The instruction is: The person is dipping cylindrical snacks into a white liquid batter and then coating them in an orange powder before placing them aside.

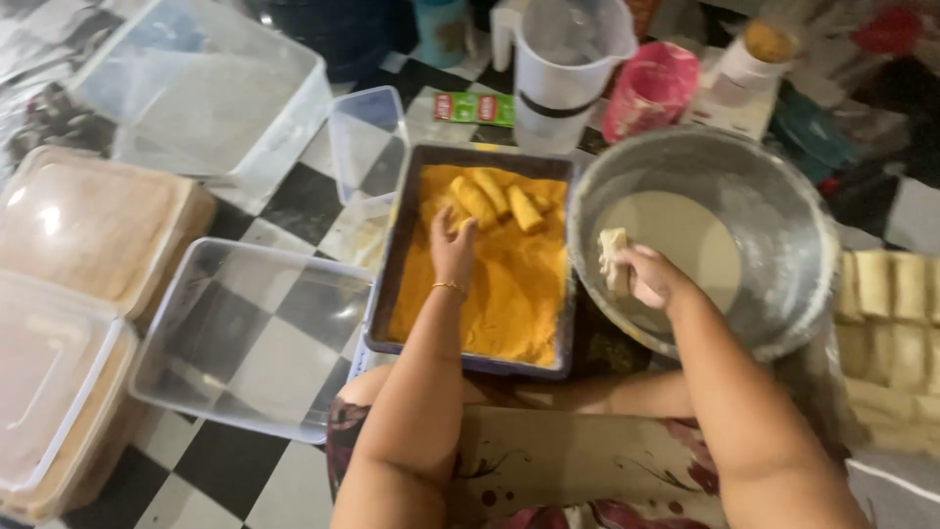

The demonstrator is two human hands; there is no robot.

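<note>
On the black-and-white checkered floor (284, 201), a rectangular tray (397, 257) filled with orange crumbs (509, 294) is set directly before the seated person. Several crumb-coated rolls (494, 198) are seen lying at the far end of the tray. The left hand (451, 245) is laid on the crumbs just beside the nearest coated roll, palm down; its fingers (438, 217) are held loosely apart and nothing is seen clamped between them. A thin gold bracelet (449, 286) is worn at that wrist.

Just beside the tray, to its right, a large grey metal bowl (783, 211) holding pale batter (690, 235) is placed. The right hand (646, 276) is held over the near inner wall of the bowl, and its fingers are closed on a pale, uncoated roll (613, 247), which is raised at the edge of the batter.

Stacked pale rolls (891, 323) are noted at the right edge of the view. An empty clear plastic container (250, 333) is found to the left of the tray, with a smaller one (364, 142) beyond it and lidded containers (93, 230) further left. A white measuring jug (563, 64) and a pink cup (651, 90) are stood beyond the tray and bowl.
</note>
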